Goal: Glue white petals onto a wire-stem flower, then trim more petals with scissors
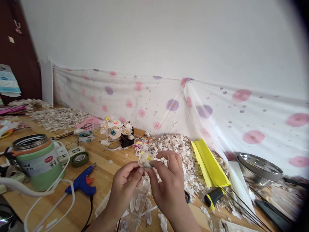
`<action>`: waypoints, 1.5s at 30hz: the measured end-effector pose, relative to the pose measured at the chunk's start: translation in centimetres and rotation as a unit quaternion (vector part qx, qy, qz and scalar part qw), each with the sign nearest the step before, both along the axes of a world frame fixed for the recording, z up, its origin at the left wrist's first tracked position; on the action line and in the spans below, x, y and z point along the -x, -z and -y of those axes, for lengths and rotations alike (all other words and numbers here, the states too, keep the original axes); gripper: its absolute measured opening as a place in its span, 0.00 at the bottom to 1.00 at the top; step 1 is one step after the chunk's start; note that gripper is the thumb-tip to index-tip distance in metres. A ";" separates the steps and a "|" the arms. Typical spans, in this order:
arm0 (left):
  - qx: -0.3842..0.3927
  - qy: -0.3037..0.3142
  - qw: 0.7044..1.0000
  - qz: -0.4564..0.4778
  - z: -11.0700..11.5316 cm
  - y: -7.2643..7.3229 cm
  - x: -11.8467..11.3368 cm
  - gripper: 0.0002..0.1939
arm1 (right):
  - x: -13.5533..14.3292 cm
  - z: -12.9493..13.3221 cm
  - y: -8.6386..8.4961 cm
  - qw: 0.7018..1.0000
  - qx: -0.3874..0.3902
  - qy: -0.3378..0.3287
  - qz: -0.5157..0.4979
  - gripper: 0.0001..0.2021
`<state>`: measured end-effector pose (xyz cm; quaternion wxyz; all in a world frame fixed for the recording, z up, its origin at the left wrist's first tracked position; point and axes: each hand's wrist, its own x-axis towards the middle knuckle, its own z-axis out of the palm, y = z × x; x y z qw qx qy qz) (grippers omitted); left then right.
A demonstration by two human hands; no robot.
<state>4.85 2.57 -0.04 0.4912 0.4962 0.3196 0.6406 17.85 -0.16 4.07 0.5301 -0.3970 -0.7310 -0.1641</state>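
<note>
A small cream artificial flower (145,159) with a yellow centre is held up between both hands over the table. My left hand (126,178) pinches it from the left and below with thumb and fingertips. On the other side, my right hand (167,177) is closed with thumb and forefinger at its petals. Under the wrists lies a clear plastic tray (135,206) with loose pale petals, partly hidden by my hands. Behind the flower spreads a large heap of cream petals (176,145). Finished-looking flowers (116,127) stand bunched in a black holder (127,140).
To the left lie a blue glue gun (83,183) and a green jar (38,164) with white cables around it. On the right are folded yellow paper (210,162), a black-and-yellow handled tool (214,197), dark wires (243,206) and a steel bowl (258,174). Flower-printed plastic sheeting (149,96) covers the lower wall.
</note>
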 end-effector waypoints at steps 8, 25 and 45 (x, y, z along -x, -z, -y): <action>-0.041 -0.053 0.995 -0.080 -0.3 -0.1 0.4 0.07 | 0.2 0.0 -0.2 1.000 0.020 -0.011 -0.003 0.04; -0.013 0.009 0.992 0.125 0.7 -0.9 1.7 0.15 | -0.2 1.8 -0.5 0.995 -0.091 -0.041 0.003 0.06; 0.159 0.035 0.934 0.318 -0.4 -4.1 -0.1 0.20 | 2.0 -0.9 1.5 0.965 0.253 -0.062 -0.018 0.04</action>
